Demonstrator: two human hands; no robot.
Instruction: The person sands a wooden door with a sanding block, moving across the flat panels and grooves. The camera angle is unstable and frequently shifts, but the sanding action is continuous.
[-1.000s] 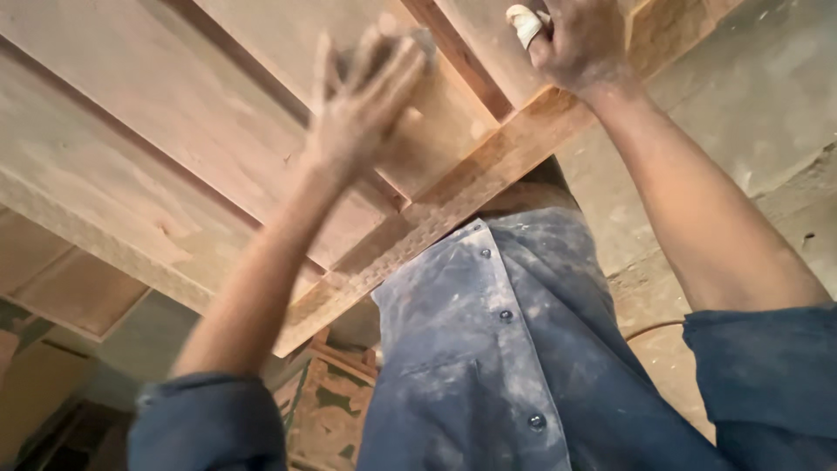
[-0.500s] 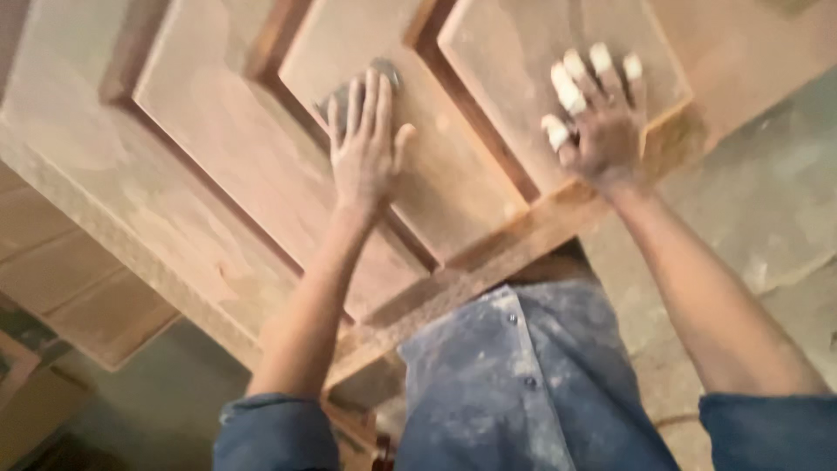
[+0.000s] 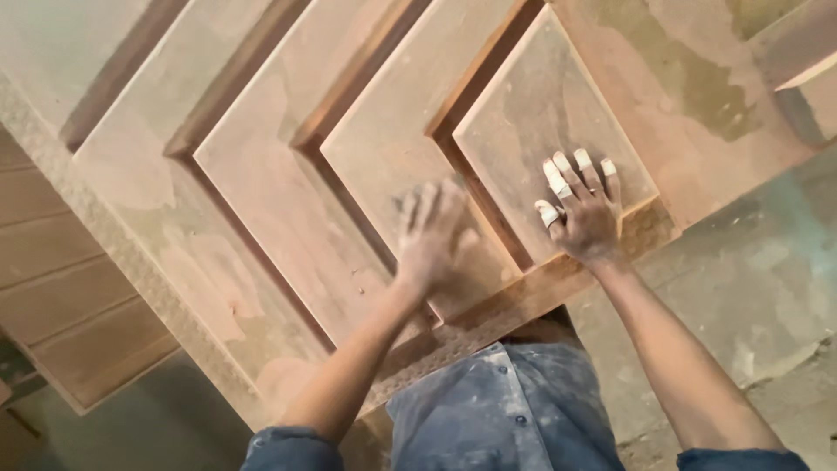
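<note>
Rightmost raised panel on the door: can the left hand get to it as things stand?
Probably yes. The left hand lies flat on the neighbouring panel, with only a groove between. But the right hand already rests on the lower part of the rightmost panel; its upper part is bare.

The panelled wooden door lies flat before the person, its near edge against their shirt, with the left hand on one raised panel, the right hand flat on the panel just right of it (fingers spread), and a slatted board lower at the left.
</note>
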